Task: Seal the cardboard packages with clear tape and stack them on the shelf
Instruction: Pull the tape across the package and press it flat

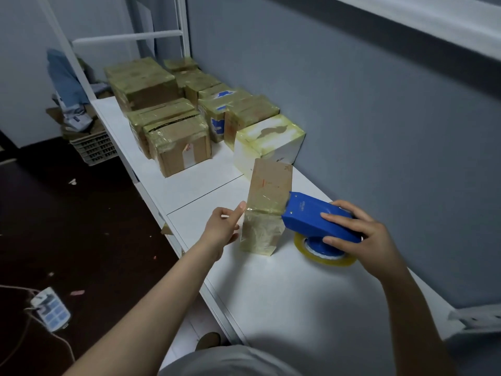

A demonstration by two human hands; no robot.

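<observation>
A tall narrow cardboard package [267, 196] stands upright on the white shelf [284, 289]; its lower half is wrapped in clear tape. My left hand [223, 226] touches its left edge, thumb pressed on the tape band. My right hand [363, 234] grips a blue tape dispenser [314, 218] whose nose sits against the package's right side. The roll of clear tape [324, 253] hangs under the dispenser. Further back, several taped boxes [173, 142] are stacked together, with a white taped box [268, 145] nearest the package.
A grey wall [352, 118] runs along the shelf's right side. White frame posts [151, 36] rise at the far end. A plastic crate [93, 147] with clothes stands on the dark floor at left, and a power strip [51, 309] with cables lies near me.
</observation>
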